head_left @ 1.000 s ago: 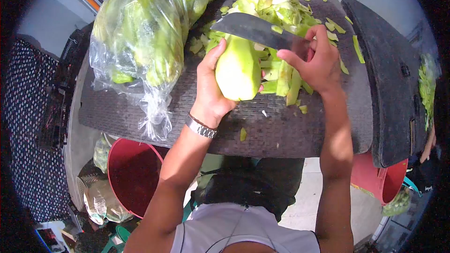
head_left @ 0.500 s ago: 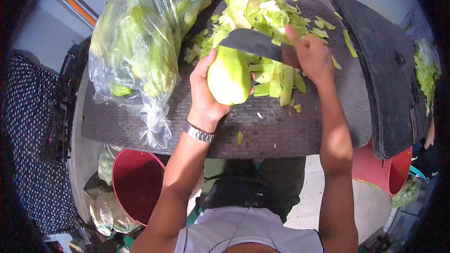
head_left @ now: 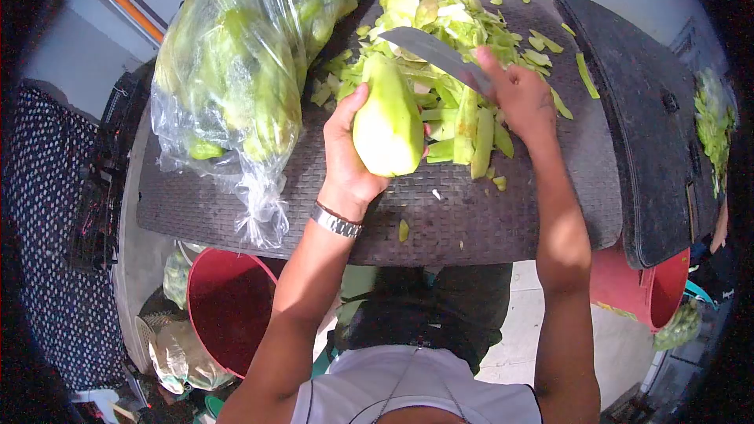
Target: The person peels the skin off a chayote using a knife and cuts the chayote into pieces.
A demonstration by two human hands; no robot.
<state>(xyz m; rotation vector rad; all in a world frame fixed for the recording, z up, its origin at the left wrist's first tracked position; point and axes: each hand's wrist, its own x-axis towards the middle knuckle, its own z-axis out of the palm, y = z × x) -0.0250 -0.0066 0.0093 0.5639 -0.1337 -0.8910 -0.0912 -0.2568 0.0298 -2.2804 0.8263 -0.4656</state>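
Observation:
A peeled pale green fruit (head_left: 387,122) rests in my left hand (head_left: 349,153), thumb along its left side and fingers mostly hidden behind it. My right hand (head_left: 520,100) is closed round the handle of a broad dark knife (head_left: 436,53). The blade points up and left, just above and behind the fruit's top, apart from it as far as I can see. Behind the fruit lies a heap of green peels (head_left: 463,23), with long strips (head_left: 481,141) between my two hands.
Clear plastic bags of green fruit (head_left: 228,71) lie on the left of the dark woven table (head_left: 330,239). A black panel (head_left: 644,133) stands along the right edge. Red buckets (head_left: 232,310) (head_left: 644,286) are below both sides. An orange pole (head_left: 122,0) is at the upper left.
The view has shifted slightly. My right hand and the knife have moved left over the peels, and the blade has lifted off the fruit's upper part. My left hand still holds the fruit.

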